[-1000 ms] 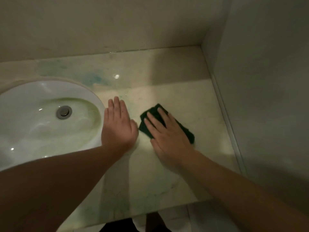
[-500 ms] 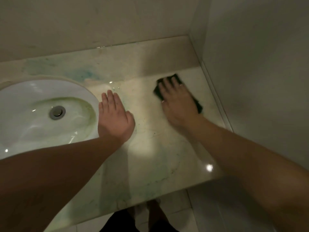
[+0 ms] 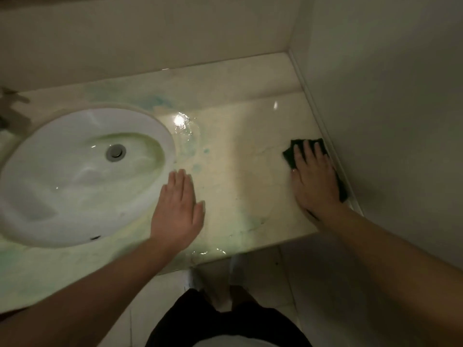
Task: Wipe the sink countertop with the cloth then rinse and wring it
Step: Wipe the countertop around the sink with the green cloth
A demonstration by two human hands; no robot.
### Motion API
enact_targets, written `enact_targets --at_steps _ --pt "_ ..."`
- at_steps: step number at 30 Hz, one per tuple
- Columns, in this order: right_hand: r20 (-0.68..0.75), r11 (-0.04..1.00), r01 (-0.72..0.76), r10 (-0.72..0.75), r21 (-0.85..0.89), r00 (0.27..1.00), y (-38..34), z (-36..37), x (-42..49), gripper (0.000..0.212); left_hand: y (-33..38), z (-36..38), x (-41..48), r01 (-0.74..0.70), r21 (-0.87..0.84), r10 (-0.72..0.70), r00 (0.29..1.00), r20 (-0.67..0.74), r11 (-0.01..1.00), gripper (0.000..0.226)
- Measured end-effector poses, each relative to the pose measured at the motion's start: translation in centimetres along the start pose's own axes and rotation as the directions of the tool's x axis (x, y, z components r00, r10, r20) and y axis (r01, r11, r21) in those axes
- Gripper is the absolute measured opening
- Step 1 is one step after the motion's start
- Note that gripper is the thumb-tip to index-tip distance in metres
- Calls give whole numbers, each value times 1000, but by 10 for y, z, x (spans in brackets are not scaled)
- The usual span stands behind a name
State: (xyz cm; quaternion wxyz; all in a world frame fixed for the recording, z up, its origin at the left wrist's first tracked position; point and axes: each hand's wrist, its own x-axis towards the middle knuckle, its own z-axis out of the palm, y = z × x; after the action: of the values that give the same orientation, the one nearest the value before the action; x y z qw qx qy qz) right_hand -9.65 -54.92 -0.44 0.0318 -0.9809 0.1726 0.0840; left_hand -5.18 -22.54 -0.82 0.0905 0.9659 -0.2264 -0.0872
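Observation:
A dark green cloth (image 3: pixel 290 152) lies flat on the pale stone countertop (image 3: pixel 245 151), close to the right wall. My right hand (image 3: pixel 314 180) presses on it with straight fingers and covers most of it. My left hand (image 3: pixel 179 209) rests flat on the countertop, just right of the white oval sink (image 3: pixel 50 186). The sink has a metal drain (image 3: pixel 115 152) and greenish staining in its bowl. Blue-green stains and a small puddle (image 3: pixel 184 132) mark the countertop behind the sink.
The right wall (image 3: pixel 388 121) meets the countertop beside the cloth, and the back wall (image 3: pixel 150 33) runs along the far edge. A tap (image 3: pixel 10 106) shows partly at the far left. Tiled floor (image 3: pixel 275 271) and my legs lie below the front edge.
My right hand has slid the cloth to the right, from the middle of the countertop to the right wall. My left hand has stayed flat beside the sink.

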Motion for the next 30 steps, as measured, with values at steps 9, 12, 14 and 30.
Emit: enact_targets --at_steps 9,12,14,30 --pt "-54 964 264 -262 30 964 -151 26 -78 66 -4 11 -18 -13 19 12 1000 7 1000 70" --pt "-18 925 381 -380 6 925 -132 31 -95 63 -6 12 -19 -17 15 17 1000 1 1000 70" --pt "-56 947 310 -315 -82 947 -86 33 -82 62 -7 12 -18 -27 3 27 1000 6 1000 71" --pt "-17 771 85 -96 631 995 -169 -2 -56 60 -6 3 -20 28 -168 -26 1000 14 985 72"
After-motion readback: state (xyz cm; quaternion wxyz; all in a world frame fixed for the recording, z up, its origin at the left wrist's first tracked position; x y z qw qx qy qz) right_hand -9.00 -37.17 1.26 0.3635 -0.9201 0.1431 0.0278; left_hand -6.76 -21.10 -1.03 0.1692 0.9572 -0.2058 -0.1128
